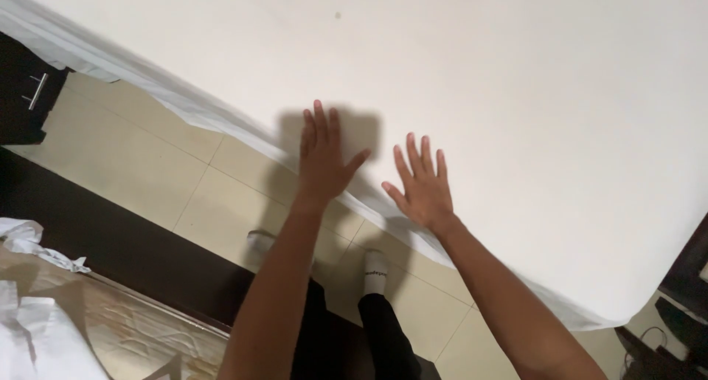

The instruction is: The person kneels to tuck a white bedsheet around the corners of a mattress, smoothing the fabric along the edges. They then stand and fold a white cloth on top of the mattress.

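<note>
Both hands are spread open, palms down near the white sheet's [479, 77] edge: left hand [323, 162] at nine o'clock of right hand [422, 188], perhaps just touching it

left hand [322, 159]: flat on the mattress [516, 92], near its edge
right hand [422, 184]: just right of the left hand
feet [375, 266]: on the tiled floor [147, 166], below the mattress edge
</note>
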